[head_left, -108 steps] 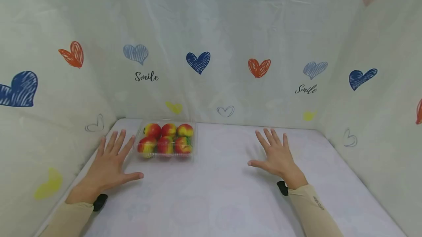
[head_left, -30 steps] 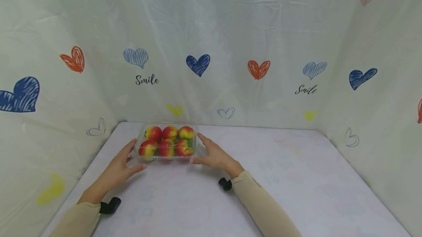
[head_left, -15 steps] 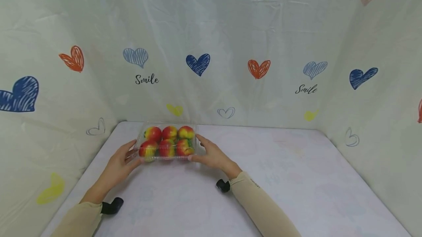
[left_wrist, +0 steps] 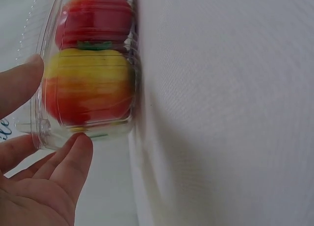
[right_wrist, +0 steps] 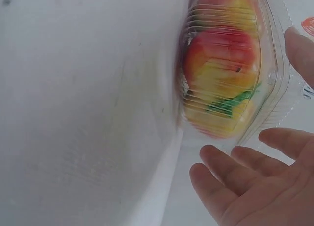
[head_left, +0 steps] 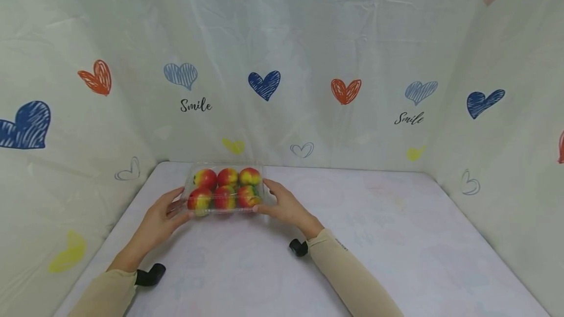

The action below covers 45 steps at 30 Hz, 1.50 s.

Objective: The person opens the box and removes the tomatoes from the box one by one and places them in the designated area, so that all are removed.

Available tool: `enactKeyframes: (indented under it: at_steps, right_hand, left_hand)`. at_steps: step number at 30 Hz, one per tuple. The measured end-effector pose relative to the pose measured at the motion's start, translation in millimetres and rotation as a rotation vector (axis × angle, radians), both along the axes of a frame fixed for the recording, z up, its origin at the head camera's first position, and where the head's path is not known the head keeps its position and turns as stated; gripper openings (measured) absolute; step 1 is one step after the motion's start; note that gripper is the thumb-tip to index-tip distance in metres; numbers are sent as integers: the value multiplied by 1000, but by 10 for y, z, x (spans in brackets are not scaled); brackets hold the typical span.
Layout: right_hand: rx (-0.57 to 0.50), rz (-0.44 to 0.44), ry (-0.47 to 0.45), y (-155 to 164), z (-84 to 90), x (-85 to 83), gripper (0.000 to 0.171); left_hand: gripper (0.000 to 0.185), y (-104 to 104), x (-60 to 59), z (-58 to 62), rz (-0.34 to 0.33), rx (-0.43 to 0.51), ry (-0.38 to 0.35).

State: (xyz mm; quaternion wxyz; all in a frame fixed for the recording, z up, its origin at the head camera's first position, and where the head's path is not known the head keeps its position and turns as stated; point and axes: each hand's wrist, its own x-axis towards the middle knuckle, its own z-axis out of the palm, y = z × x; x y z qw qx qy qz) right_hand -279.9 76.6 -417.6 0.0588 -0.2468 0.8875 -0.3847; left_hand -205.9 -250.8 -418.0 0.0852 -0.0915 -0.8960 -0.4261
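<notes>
A clear plastic fruit box with a lid stands at the back left of the table. Inside sit two rows of round red-and-yellow fruits, some with green leaves. My left hand holds the left end, thumb at the near corner and fingers along the side. At the opposite end my right hand has its thumb over the near right corner and its fingers by the side wall. In the left wrist view, the thumb lies at the rim of the box and the fingertips touch its end. The right wrist view shows fingertips right beside the box.
A white cloth covers the table. Behind and on both sides hangs a pale curtain printed with hearts and lettering, close behind the box. Each wrist carries a small black camera.
From wide apart with spread fingers, both hands have come to the two ends of the fruit box. Thumbs have closed in on its corners. The box has shifted very slightly right.
</notes>
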Motion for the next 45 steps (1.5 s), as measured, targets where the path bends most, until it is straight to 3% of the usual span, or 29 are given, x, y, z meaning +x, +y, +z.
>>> enactKeyframes:
  at_steps: [12,18,22,28,33,45]
  right_hand:
    - [15,-12,-26,101,48,-5,88]
    - [14,-18,-39,181,50,17,90]
    - [17,-28,-42,234,56,36,90]
    - [8,-27,-38,332,49,45,89]
    - [-3,-38,-49,419,63,77,89]
    - [-1,-78,-65,577,50,129,89]
  left_hand:
    - [74,98,24,0,-29,20,28]
    - [71,148,13,-22,-53,92,44]
    - [71,209,31,-14,-56,151,24]
    - [70,282,27,-22,-48,168,-35]
    - [69,353,23,-13,-81,214,-42]
    - [68,506,6,-45,-56,170,-31]
